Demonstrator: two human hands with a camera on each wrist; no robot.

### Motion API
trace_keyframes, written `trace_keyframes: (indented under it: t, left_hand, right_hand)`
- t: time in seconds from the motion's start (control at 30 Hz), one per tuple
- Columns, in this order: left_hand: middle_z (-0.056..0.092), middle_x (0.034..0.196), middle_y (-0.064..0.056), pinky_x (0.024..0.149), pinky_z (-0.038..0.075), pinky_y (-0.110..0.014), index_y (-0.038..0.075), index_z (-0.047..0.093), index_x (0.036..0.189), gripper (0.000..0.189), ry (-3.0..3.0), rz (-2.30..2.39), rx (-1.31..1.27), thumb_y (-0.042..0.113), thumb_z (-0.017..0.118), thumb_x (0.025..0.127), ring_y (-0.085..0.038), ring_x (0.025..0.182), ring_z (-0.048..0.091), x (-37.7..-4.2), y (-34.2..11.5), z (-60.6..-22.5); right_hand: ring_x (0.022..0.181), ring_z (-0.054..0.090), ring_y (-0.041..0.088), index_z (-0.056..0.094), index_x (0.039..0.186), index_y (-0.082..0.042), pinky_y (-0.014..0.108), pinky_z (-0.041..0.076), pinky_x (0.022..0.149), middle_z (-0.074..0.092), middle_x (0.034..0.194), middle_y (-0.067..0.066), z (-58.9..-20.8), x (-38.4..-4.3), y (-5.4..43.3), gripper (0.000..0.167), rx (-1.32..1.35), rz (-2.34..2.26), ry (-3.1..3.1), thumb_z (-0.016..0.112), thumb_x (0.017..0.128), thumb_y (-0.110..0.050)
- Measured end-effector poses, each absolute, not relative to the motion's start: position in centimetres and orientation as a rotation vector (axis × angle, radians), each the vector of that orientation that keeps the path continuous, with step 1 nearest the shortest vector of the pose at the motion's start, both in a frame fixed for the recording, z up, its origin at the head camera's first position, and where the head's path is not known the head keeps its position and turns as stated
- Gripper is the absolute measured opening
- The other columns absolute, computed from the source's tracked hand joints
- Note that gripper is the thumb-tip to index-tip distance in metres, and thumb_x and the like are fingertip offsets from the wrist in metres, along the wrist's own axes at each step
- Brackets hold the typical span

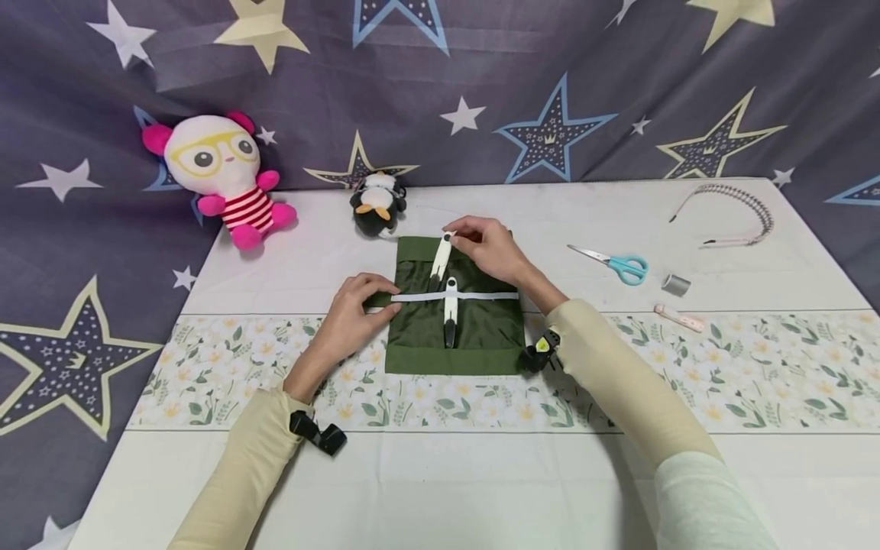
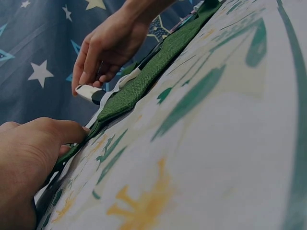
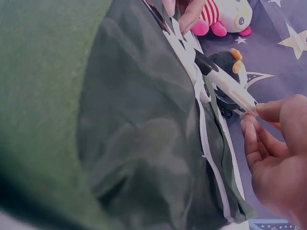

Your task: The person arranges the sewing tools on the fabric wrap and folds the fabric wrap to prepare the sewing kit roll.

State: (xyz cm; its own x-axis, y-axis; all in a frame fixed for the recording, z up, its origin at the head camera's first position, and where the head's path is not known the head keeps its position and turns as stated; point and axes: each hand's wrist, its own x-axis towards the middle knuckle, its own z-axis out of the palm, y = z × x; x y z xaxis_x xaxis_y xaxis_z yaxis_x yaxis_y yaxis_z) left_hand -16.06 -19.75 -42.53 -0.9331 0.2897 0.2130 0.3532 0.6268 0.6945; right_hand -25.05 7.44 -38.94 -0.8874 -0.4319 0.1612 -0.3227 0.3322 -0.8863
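A green cloth piece (image 1: 419, 336) lies flat with a white elastic strip (image 1: 491, 296) running across its middle. My left hand (image 1: 354, 312) pinches the cloth's left edge beside the strip's end, between thumb and fingers. Toward the far edge, my right hand (image 1: 490, 248) holds a white clip (image 1: 441, 260) with a black tip by its upper end, pinched between thumb and fingertips. In the right wrist view this clip (image 3: 232, 91) slants toward the strip, black part foremost. A second white clip (image 1: 451, 304) with a black tip crosses the strip and points to the near side.
A penguin plush (image 1: 376, 205) sits just behind the cloth, and a pink-and-white plush (image 1: 223, 176) leans at the back left. To the right lie blue-handled scissors (image 1: 626, 267), a grey spool (image 1: 676, 285), a small pink-and-white item (image 1: 679, 318) and a headband (image 1: 756, 210).
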Motion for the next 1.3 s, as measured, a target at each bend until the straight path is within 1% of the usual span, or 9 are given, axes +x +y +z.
trace_keyframes:
  t: [0.3, 0.43, 0.63, 0.9, 1.3]
  left_hand:
    - [0.063, 0.126, -0.011, 0.102, 0.041, -0.055, 0.007, 0.075, 0.115, 0.021, -2.752, -1.216, -0.548, 0.017, 0.076, 0.096, -0.033, 0.121, 0.052, -16.1, -19.7, -42.5]
    - [0.063, 0.126, -0.011, 0.102, 0.041, -0.054, 0.007, 0.075, 0.115, 0.021, -2.751, -1.225, -0.551, 0.016, 0.076, 0.096, -0.033, 0.12, 0.052, -16.1, -19.6, -42.5]
    - [0.063, 0.126, -0.011, 0.102, 0.041, -0.054, 0.007, 0.075, 0.114, 0.02, -2.749, -1.227, -0.547, 0.015, 0.076, 0.096, -0.033, 0.12, 0.052, -16.1, -19.7, -42.5]
    - [0.063, 0.125, -0.012, 0.102, 0.041, -0.054, 0.006, 0.076, 0.113, 0.02, -2.747, -1.214, -0.543, 0.015, 0.076, 0.096, -0.034, 0.12, 0.052, -16.1, -19.8, -42.4]
    - [0.063, 0.125, -0.011, 0.102, 0.041, -0.055, 0.007, 0.076, 0.114, 0.021, -2.759, -1.205, -0.538, 0.016, 0.077, 0.096, -0.033, 0.121, 0.052, -16.2, -19.8, -42.5]
  right_hand:
    - [0.086, 0.062, 0.027, 0.068, 0.129, 0.002, 0.033, 0.048, 0.073, 0.071, 0.107, 0.014, -39.4, -24.8, 7.1, 0.027, -0.728, -1.56, 2.479, 0.06, 0.106, -0.009]
    - [0.089, 0.063, 0.024, 0.069, 0.128, 0.003, 0.034, 0.05, 0.077, 0.071, 0.11, 0.014, -39.8, -24.6, 6.7, 0.027, -0.752, -1.54, 2.474, 0.061, 0.106, -0.009]
    - [0.095, 0.065, 0.024, 0.068, 0.13, 0.003, 0.037, 0.052, 0.083, 0.07, 0.114, 0.014, -39.8, -24.5, 6.3, 0.028, -0.765, -1.504, 2.462, 0.061, 0.106, -0.009]
    - [0.09, 0.064, 0.024, 0.068, 0.13, 0.002, 0.036, 0.052, 0.079, 0.07, 0.109, 0.014, -40.0, -24.4, 5.9, 0.028, -0.786, -1.473, 2.458, 0.061, 0.106, -0.009]
    - [0.096, 0.065, 0.025, 0.066, 0.133, 0.002, 0.038, 0.053, 0.085, 0.07, 0.112, 0.014, -40.2, -24.3, 5.8, 0.03, -0.803, -1.388, 2.462, 0.06, 0.107, -0.011]
